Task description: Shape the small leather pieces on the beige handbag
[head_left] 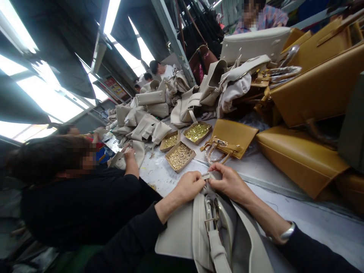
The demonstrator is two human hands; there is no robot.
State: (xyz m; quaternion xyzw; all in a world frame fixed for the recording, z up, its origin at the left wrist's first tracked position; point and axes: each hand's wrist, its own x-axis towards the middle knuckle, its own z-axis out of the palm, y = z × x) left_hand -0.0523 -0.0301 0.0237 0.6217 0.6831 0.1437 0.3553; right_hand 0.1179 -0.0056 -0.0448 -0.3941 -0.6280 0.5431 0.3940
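Observation:
A pale grey handbag lies in front of me at the table's near edge, with a metal buckle on its strap. At the bag's far end my left hand pinches a narrow strap end of the same pale material. My right hand grips the other side of that strap end, thumb and fingers pressed together. The two hands almost meet there. Any small part between the fingertips is hidden. Beyond them stands an open box of small gold metal pieces.
Two more boxes of gold pieces sit behind. A small mustard handbag lies ahead, with large mustard bags stacked at right. Pale bags are heaped along the table. A co-worker in black works close on my left.

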